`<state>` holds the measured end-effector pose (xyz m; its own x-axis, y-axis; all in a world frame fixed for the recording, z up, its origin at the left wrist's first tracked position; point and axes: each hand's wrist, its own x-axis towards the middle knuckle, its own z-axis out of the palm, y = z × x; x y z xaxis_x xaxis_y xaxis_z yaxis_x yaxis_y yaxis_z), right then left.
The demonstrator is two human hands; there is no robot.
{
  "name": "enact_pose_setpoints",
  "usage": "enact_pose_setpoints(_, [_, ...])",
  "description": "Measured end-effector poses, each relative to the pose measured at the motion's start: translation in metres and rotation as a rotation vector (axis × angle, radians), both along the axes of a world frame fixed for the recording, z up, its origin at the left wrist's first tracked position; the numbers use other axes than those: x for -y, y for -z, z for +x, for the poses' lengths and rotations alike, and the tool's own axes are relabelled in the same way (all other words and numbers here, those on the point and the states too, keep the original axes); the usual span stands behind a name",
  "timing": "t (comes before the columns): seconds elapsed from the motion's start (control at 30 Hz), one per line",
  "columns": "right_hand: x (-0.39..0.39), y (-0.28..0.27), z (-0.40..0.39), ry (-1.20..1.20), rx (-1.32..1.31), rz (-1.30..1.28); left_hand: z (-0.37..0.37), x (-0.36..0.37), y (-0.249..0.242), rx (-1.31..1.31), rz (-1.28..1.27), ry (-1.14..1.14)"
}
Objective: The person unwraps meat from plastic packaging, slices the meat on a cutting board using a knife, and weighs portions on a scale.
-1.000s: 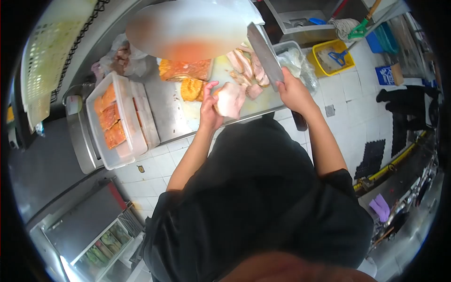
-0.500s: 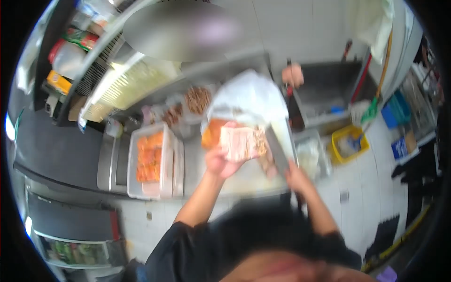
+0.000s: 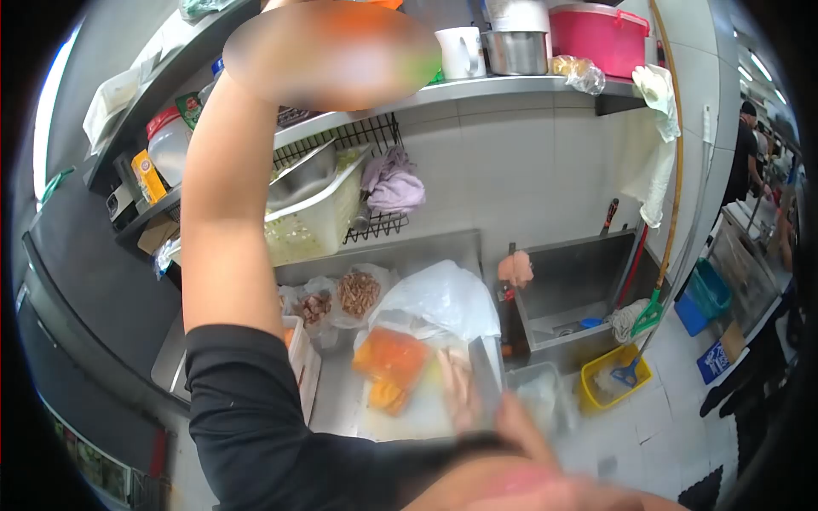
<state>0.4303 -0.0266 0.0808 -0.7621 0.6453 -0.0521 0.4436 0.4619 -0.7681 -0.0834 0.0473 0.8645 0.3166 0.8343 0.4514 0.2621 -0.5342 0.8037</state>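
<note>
My left arm reaches up past the shelf at the upper left; a blurred patch hides its hand. Low in the view, my right hand (image 3: 521, 428) is smeared by motion and closed round a knife (image 3: 488, 366), whose grey blade points up. Left of the blade, long pale pieces of meat (image 3: 458, 383) lie on a white cutting board (image 3: 417, 419). Orange food in clear plastic (image 3: 392, 358) lies beside them, with a yellow-orange piece (image 3: 388, 398) below. A white plastic bag (image 3: 447, 298) sits behind the board.
Bags of meat strips (image 3: 359, 294) stand behind the counter's left part, near a white tub (image 3: 304, 362). A shelf (image 3: 511, 88) holds a pink container (image 3: 599, 41). A sink (image 3: 579, 285) and yellow bucket (image 3: 615, 379) are at right. A person stands far right.
My left hand has left the pale meat slab's former place and gone up; the slab is no longer visible. The view has tilted upward, and my right hand with the knife appears lower.
</note>
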Motion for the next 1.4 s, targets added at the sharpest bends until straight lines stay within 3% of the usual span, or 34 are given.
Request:
enact_pose_setpoints(0.07, [-0.011, 0.037, -0.003, 0.011, -0.128, -0.102, 0.058, -0.01, 0.024, -0.51, 0.745, -0.639])
enact_pose_setpoints(0.1, [-0.015, 0.05, -0.004, 0.017, -0.196, -0.154, 0.088, -0.005, 0.043, -0.319, 0.557, -0.8])
enact_pose_setpoints(0.17, [-0.015, 0.049, 0.001, 0.047, -0.283, -0.301, 0.089, -0.013, 0.05, -0.307, 0.467, -0.78])
enact_pose_setpoints(0.2, [-0.012, 0.027, 0.005, 0.086, -0.167, -0.303, 0.085, -0.016, 0.051, -0.291, 0.367, -0.77])
enact_pose_setpoints(0.23, [-0.009, 0.007, 0.009, 0.125, -0.049, -0.308, 0.078, -0.019, 0.043, -0.686, 0.462, -1.424])
enact_pose_setpoints(0.33, [-0.003, -0.028, 0.019, 0.184, 0.0, -0.372, 0.056, -0.031, 0.043, -0.645, 0.377, -1.383])
enact_pose_setpoints(0.37, [-0.006, -0.002, 0.019, 0.182, 0.004, -0.376, 0.051, -0.031, 0.043, -0.718, 0.373, -1.394])
enact_pose_setpoints(0.43, [-0.016, 0.061, 0.014, 0.138, -0.247, -0.163, 0.05, -0.029, 0.045, -0.792, 0.368, -1.409])
enact_pose_setpoints(0.53, [-0.015, 0.037, 0.016, 0.142, -0.163, -0.298, 0.069, -0.016, 0.052, -0.807, 0.29, -1.302])
enact_pose_setpoints(0.73, [-0.012, 0.018, 0.013, 0.127, -0.182, -0.297, 0.096, 0.004, 0.057, -0.921, 0.213, -1.281])
enact_pose_setpoints(0.93, [-0.016, 0.06, 0.013, 0.094, -0.153, -0.278, 0.082, 0.003, 0.051, -1.006, 0.278, -1.287])
enact_pose_setpoints(1.03, [-0.012, 0.047, 0.016, 0.097, -0.11, -0.251, 0.083, 0.004, 0.05, -0.902, 0.274, -1.231])
enact_pose_setpoints(1.17, [-0.011, 0.066, 0.016, 0.094, -0.174, -0.118, 0.094, 0.005, 0.062, -0.835, 0.247, -1.326])
enact_pose_setpoints(1.23, [-0.004, 0.031, 0.02, 0.109, -0.12, -0.308, 0.071, -0.007, 0.059, -0.787, 0.168, -1.306])
enact_pose_setpoints(1.27, [-0.004, 0.04, 0.019, 0.113, -0.122, -0.308, 0.069, -0.01, 0.053, -0.787, 0.17, -1.301])
enact_pose_setpoints(1.33, [-0.002, 0.064, 0.019, 0.115, -0.247, -0.1, 0.068, -0.015, 0.049, -0.706, 0.328, -1.12])
enact_pose_setpoints(1.4, [0.008, 0.019, 0.025, 0.118, -0.182, -0.206, 0.064, -0.014, 0.052, -0.613, 0.466, -0.944])
